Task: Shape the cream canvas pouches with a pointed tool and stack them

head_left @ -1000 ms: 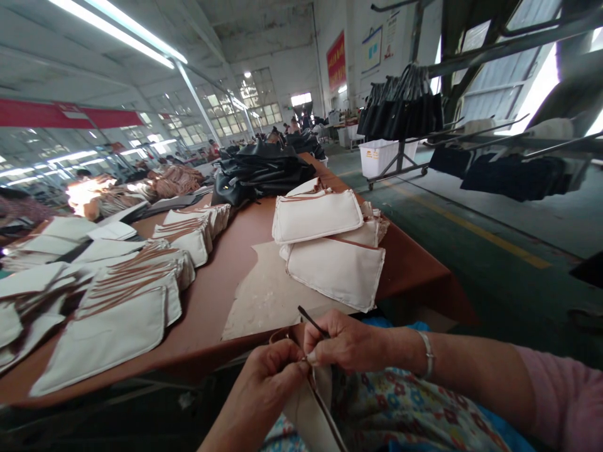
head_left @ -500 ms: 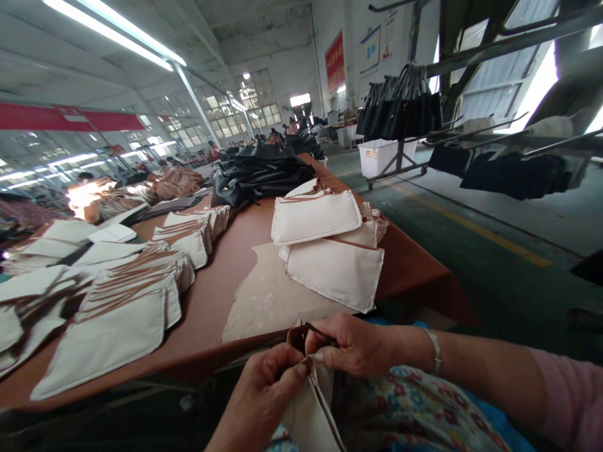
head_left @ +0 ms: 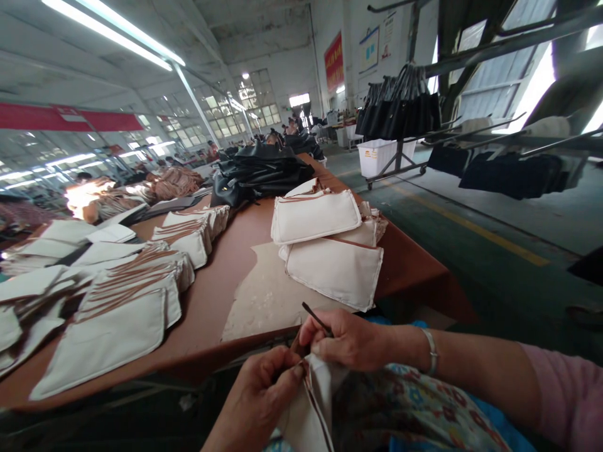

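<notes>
A white fabric piece with a brown-edged opening point(head_left: 306, 411) hangs below my hands, over my lap. My left hand point(head_left: 266, 389) pinches its top edge between thumb and fingers. Close on the right, my right hand point(head_left: 346, 339) is closed on a thin dark tool point(head_left: 316, 318), whose tip sticks out up and to the left. The right fingertips also touch the top of the white piece, where a brown strip shows. What lies exactly between the fingertips is hidden.
On the brown table point(head_left: 221, 251), white pouches point(head_left: 334, 276) lie stacked ahead of my hands. More white pieces point(head_left: 127, 326) fan out on the left. Black bags point(head_left: 259, 169) are piled behind. A rack with black bags point(head_left: 400, 113) stands right.
My right hand has shifted slightly left and up, and the dark tool now points more steeply upward. My left hand has moved a little left, still pinching the white piece.
</notes>
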Motion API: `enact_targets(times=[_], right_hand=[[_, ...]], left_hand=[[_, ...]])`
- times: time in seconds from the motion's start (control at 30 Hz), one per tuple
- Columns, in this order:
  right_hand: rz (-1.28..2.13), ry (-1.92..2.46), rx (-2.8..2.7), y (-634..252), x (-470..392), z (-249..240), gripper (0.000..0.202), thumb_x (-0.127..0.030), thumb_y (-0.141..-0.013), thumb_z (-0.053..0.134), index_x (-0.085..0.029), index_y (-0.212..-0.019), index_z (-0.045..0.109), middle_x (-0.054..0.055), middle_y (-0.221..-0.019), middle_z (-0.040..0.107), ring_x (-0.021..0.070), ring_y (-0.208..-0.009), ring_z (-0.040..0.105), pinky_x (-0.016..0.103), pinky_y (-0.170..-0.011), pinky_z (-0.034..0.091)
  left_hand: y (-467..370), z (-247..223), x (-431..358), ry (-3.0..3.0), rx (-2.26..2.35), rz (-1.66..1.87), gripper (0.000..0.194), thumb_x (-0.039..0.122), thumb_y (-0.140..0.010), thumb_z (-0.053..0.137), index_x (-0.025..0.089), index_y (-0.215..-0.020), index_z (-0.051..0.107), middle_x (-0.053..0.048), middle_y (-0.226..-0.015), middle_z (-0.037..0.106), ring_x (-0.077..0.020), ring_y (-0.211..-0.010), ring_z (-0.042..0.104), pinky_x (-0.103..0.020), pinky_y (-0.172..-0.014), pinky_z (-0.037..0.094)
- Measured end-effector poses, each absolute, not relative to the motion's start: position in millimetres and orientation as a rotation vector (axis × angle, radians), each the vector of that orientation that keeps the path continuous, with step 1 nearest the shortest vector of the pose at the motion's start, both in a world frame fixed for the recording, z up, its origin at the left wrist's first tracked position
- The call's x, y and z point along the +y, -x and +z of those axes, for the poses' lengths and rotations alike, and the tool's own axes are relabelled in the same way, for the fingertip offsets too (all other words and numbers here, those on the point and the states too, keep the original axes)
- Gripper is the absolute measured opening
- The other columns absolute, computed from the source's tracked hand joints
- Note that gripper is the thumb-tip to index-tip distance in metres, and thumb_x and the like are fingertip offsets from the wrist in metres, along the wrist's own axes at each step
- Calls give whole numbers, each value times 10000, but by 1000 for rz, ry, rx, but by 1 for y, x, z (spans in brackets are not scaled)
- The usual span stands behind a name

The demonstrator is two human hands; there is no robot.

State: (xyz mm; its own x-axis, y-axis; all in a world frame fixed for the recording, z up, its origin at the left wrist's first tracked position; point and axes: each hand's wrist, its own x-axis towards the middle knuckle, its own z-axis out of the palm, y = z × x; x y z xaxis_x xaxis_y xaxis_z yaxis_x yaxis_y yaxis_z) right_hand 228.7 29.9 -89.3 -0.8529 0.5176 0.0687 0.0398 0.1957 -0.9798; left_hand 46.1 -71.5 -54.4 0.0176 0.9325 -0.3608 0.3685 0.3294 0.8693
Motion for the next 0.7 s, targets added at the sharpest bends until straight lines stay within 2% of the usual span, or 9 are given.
enact_targets(times=[0.07,0.13,0.23,0.4,0.47,0.53,0.6,0.63,0.7], right_hand=[[1772,515,-2057,-230,31,-83,208,-291,-855,563,-133,-984,601,-29,-710,520,71,-594,411,171,-516,336],[1775,474,-2089,-231,31,-80,267,-363,-809,652,-126,-926,613,-26,-714,537,74,-615,426,172,-527,343],[1744,446,-2131,-230,28,-76,180,-256,-748,697,-123,-819,599,-43,-675,526,63,-596,418,165,-533,347],[1501,424,-2113,-229,19,-75,51,-121,-750,633,-131,-729,587,-42,-649,522,68,-604,462,173,-585,377],[1343,323,-2110,-228,16,-77,42,-107,-770,599,-137,-742,590,-15,-702,574,91,-658,529,191,-636,413],[1198,230,-2127,-228,15,-82,44,-113,-798,567,-141,-780,595,24,-771,626,119,-720,586,212,-678,447],[1062,150,-2151,-229,16,-89,59,-149,-843,542,-142,-831,599,61,-822,655,140,-765,614,230,-700,471],[987,112,-2170,-230,17,-92,78,-161,-864,524,-142,-854,599,72,-836,663,145,-781,619,235,-707,477],[807,24,-2225,-232,19,-97,109,-162,-884,492,-142,-895,598,80,-847,666,151,-800,620,240,-704,479]], left_hand=[[-47,-52,-72,-1274,1555,678,273,387,-865,590,153,-726,590,31,-651,479,-113,-598,373,-188,-505,305],[-50,-49,-71,-1335,1565,669,261,373,-866,576,149,-736,614,22,-665,501,-122,-616,397,-192,-519,323],[-56,-45,-72,-1398,1614,655,242,346,-858,554,147,-750,639,15,-665,521,-135,-628,422,-206,-539,340],[-51,-45,-76,-1381,1654,629,227,333,-825,547,157,-709,631,22,-641,503,-144,-617,431,-216,-533,338],[-44,-51,-78,-1325,1651,700,245,366,-806,557,162,-732,672,2,-665,555,-170,-645,490,-229,-559,385],[-38,-57,-81,-1294,1686,872,326,459,-790,586,167,-799,730,-49,-780,651,-229,-778,573,-262,-689,460],[-37,-61,-83,-1285,1713,1020,423,563,-755,626,174,-856,758,-89,-894,694,-271,-895,598,-289,-818,473],[-38,-61,-83,-1244,1717,1051,442,585,-736,652,176,-861,762,-93,-906,699,-270,-895,601,-290,-825,476],[-44,-58,-81,-1093,1652,1000,439,595,-733,683,166,-803,748,-74,-817,677,-223,-761,586,-268,-705,480]])
